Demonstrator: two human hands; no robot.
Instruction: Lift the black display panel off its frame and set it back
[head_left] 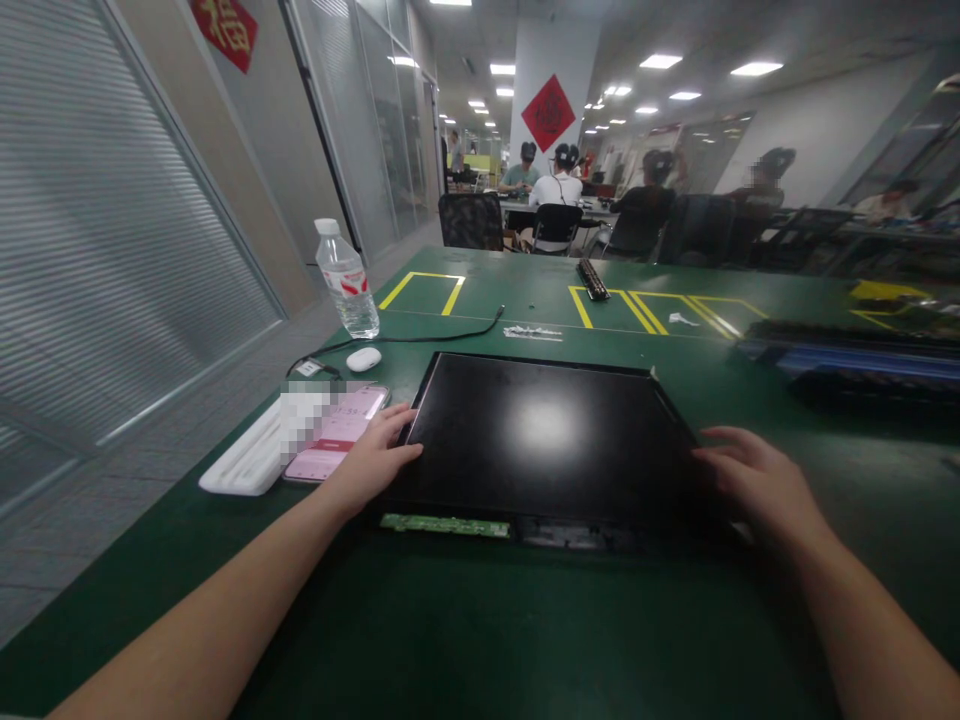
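A black LCD display panel (487, 430) lies face up in front of me, with a bright light reflection on its glossy surface. Along its near edge a green circuit board (444, 525) is exposed. My left hand (382, 447) grips the panel's left edge, thumb toward the top face. On the opposite side my right hand (750, 475) holds the right edge with its fingers curled at the rim. The undersides of both grips are hidden.
Left of the panel are a pink-screened phone (334, 440), a long white case (251, 445), a white earbud case (364, 360), a black cable (427, 338) and a water bottle (349, 285). A dark strip (592, 280) lies farther back on the green table (525, 640). Blurred dark parts (862, 365) lie right.
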